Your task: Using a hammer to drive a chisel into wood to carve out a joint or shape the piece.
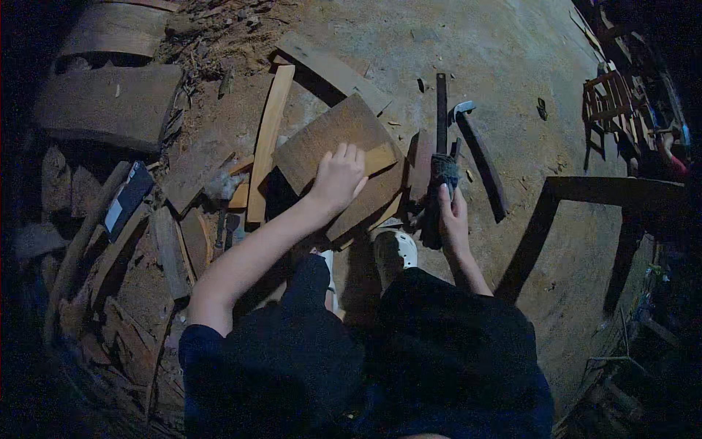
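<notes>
My left hand point(340, 175) has its fingers curled over a small light-brown wood piece point(380, 157) lying on a square brown board point(311, 146). My right hand point(452, 219) grips the dark cord-wrapped handle point(444, 168) of a long, narrow dark tool point(441, 102), which points away from me. Just right of it lies a hammer-like tool point(482, 164) with a metal head and dark wooden handle. Under the square board is another brown board point(351, 216). A pale wooden strip point(267, 139) lies to the left, and a grey plank point(329, 69) lies beyond the boards.
Wooden offcuts point(175, 256), large slabs point(102, 106) and a dark blade-like item point(128, 201) crowd the left. Wood debris point(219, 33) is scattered beyond. At right are a wooden rack point(610, 102) and a long timber point(614, 189). My white shoes point(395, 249) stand below the boards.
</notes>
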`<action>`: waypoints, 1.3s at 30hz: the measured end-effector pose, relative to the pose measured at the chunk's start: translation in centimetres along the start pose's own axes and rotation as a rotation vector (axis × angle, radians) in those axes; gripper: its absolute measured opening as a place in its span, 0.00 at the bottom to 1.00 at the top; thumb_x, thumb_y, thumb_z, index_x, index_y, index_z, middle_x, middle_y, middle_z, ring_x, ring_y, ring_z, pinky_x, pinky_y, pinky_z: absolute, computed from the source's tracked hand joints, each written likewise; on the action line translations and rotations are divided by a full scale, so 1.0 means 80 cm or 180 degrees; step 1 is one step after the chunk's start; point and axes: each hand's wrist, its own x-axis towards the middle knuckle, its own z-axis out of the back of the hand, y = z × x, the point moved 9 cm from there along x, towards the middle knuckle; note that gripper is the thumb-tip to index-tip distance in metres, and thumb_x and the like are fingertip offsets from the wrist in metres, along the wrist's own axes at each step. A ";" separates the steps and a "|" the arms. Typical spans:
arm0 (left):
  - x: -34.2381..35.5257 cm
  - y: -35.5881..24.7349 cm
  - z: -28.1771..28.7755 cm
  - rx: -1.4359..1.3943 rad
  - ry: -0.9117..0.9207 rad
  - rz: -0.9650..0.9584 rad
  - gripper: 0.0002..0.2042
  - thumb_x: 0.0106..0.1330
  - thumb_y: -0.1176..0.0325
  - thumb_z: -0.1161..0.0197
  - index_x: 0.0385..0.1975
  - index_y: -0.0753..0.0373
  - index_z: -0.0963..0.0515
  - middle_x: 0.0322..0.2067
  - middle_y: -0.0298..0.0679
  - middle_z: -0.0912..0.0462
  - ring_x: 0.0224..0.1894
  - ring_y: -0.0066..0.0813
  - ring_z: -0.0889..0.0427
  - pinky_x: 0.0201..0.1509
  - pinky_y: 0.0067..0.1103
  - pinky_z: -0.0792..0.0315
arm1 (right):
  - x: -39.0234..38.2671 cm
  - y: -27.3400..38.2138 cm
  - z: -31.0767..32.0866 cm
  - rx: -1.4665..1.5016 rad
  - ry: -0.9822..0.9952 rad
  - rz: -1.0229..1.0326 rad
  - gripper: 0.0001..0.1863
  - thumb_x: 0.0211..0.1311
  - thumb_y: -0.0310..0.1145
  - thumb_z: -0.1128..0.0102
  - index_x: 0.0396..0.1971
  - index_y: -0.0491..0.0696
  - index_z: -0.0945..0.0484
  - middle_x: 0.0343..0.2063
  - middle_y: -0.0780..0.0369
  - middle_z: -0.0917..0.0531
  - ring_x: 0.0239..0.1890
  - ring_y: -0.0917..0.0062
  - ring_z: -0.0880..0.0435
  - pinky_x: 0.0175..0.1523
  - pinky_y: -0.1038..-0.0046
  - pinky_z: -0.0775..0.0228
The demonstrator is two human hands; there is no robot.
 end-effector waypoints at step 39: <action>0.067 -0.004 -0.049 -0.0823 -0.0546 -0.0146 0.28 0.63 0.58 0.42 0.59 0.66 0.39 0.66 0.47 0.43 0.71 0.45 0.51 0.71 0.50 0.60 | -0.013 0.040 -0.021 -0.3166 -0.0046 0.0331 0.31 0.50 0.27 0.43 0.57 0.39 0.40 0.31 0.48 0.20 0.29 0.52 0.18 0.32 0.56 0.26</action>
